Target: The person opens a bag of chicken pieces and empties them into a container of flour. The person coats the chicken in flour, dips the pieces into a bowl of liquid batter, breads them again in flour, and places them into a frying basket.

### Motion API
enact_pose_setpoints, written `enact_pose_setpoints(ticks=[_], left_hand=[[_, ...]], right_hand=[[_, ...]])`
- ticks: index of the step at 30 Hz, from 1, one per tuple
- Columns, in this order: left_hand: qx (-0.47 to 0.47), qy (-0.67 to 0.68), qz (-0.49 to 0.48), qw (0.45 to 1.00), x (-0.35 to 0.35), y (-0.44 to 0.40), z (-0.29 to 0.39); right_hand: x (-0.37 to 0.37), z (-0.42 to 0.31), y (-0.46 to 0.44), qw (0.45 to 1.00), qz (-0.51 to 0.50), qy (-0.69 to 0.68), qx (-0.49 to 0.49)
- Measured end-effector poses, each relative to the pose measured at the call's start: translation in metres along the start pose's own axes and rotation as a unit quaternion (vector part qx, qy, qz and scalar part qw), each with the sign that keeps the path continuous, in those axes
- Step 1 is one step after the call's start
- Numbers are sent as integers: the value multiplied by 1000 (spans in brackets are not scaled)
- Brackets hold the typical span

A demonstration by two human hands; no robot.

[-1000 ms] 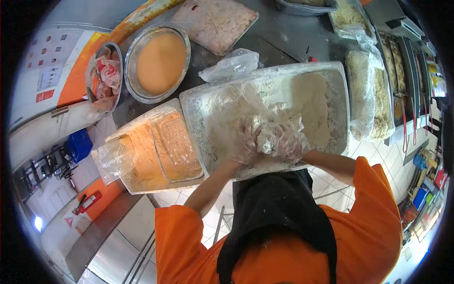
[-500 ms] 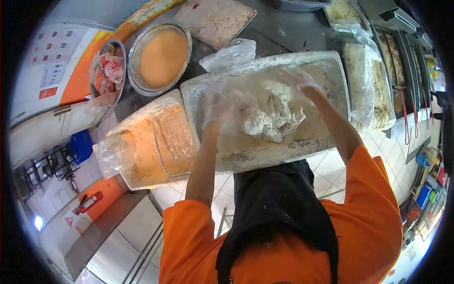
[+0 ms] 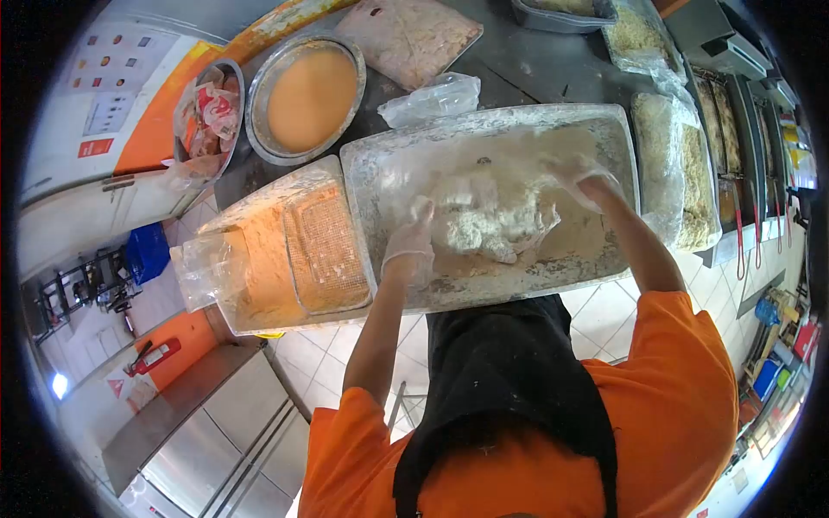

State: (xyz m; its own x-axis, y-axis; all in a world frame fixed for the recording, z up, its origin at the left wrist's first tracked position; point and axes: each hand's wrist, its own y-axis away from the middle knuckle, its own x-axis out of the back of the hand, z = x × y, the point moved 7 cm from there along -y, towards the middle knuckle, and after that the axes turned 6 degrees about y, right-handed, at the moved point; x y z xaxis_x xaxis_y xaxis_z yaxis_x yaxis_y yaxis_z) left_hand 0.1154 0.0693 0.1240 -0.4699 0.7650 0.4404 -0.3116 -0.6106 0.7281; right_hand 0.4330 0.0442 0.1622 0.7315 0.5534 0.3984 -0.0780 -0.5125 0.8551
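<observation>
A large grey tub [image 3: 617, 259] holds pale flour, with a flour-coated heap [image 3: 496, 224] in its middle. My left hand [image 3: 413, 237], in a clear glove, is at the heap's left side, apart from it; its fingers are blurred. On the heap's upper right is my gloved right hand [image 3: 583, 180], smeared by motion over the flour. Whether either hand holds anything cannot be made out. White flour blurs above the heap between the hands.
Left of the tub stands a bin of orange powder [image 3: 259, 285] with a wire basket [image 3: 328, 250]. Behind are a bowl of orange liquid [image 3: 311, 99], a bowl with plastic bags [image 3: 211, 116], a bagged pale slab [image 3: 406, 39] and a crumpled bag [image 3: 432, 99]. Bagged crumbs [image 3: 695, 186] lie right.
My hands have moved apart from the floury heap they were gripping together a second ago, to its left and upper right. The camera view has shifted slightly.
</observation>
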Motion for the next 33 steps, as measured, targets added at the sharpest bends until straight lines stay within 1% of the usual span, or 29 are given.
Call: enact_pose_setpoints(ticks=[1, 2, 3, 4, 5, 6, 7, 9, 10, 12, 13, 14, 15, 16, 17, 18, 19, 20, 21, 22, 23, 24, 25, 26, 27, 28, 29, 30, 33], left_hand=[[-42, -35, 10, 998, -5, -4, -4], [-154, -26, 97, 983, -26, -25, -18], [-164, 67, 122, 977, -43, -39, -23], [-179, 157, 145, 960, -60, -52, -28], [-89, 324, 107, 936, -81, -73, -30], [-55, 386, 72, 918, -86, -74, -24], [-18, 444, 41, 895, -90, -73, -16], [-68, 379, -6, 923, -66, -45, 37], [-64, 438, 0, 896, -69, -46, 33], [-52, 548, 9, 835, -84, -54, 12], [-146, 424, 21, 893, -84, -57, -2], [-241, 291, 33, 925, -85, -57, -25], [-280, 200, 15, 939, -79, -50, -34], [-322, 112, 3, 940, -73, -42, -44], [-314, 71, -37, 946, -59, -33, -49], [-231, 109, -60, 965, -52, -30, -49], [-146, 145, -76, 976, -45, -25, -48], [15, 253, -71, 965, -41, -17, -44], [174, 351, -65, 918, -44, -10, -49], [75, 271, -58, 958, -43, -21, -45], [-25, 187, -50, 981, -48, -34, -46], [-74, 147, -52, 985, -53, -38, -41], [-123, 108, -49, 985, -57, -41, -36], [-120, 113, -59, 985, -65, -44, -30], [-119, 117, -68, 984, -71, -46, -23], [-48, 230, -73, 969, -74, -43, -16], [25, 340, -78, 937, -77, -32, 0], [97, 443, -81, 888, -83, -24, 8], [59, 505, -93, 856, -92, -25, 26]], right_hand=[[-23, 16, -14, 999, -6, -28, 40], [-55, 50, -47, 995, -10, -58, 78], [-74, 69, -61, 990, -16, -88, 114], [-82, 60, -56, 992, -12, -25, 126], [-91, 41, -51, 991, -28, -17, 130], [-100, 22, -45, 990, -44, -8, 135], [-108, 3, -42, 986, -78, -56, 135], [-110, -19, -62, 980, -40, -143, 132], [-113, -24, -68, 974, -25, -189, 126], [-102, -45, -47, 973, -25, -148, 176], [-84, -61, -25, 971, -23, -126, 201], [-71, -64, -5, 976, -50, -68, 203], [-59, -67, 16, 975, -77, -9, 208], [-63, -39, -6, 964, -97, 47, 242], [-49, -14, -15, 971, -45, -8, 234], [-36, 9, -18, 973, 5, -62, 223], [-32, 39, -21, 988, 17, -117, 103], [-33, 70, -19, 985, 28, -170, -19], [-49, 95, -32, 974, -4, -227, -4], [-79, 128, -62, 958, -35, -283, 11], [-100, 132, -80, 978, -52, -196, 40], [-121, 136, -97, 989, -64, -108, 73], [-130, 108, -87, 991, -82, -72, 75], [-137, 77, -75, 991, -100, -35, 78], [-137, 49, -56, 977, -131, -157, 56], [-137, 20, -38, 948, -158, -276, 27], [-143, 9, -34, 917, -181, -355, 13], [-146, 4, -31, 879, -202, -431, 0], [-170, 9, -57, 835, -241, -493, 45]])
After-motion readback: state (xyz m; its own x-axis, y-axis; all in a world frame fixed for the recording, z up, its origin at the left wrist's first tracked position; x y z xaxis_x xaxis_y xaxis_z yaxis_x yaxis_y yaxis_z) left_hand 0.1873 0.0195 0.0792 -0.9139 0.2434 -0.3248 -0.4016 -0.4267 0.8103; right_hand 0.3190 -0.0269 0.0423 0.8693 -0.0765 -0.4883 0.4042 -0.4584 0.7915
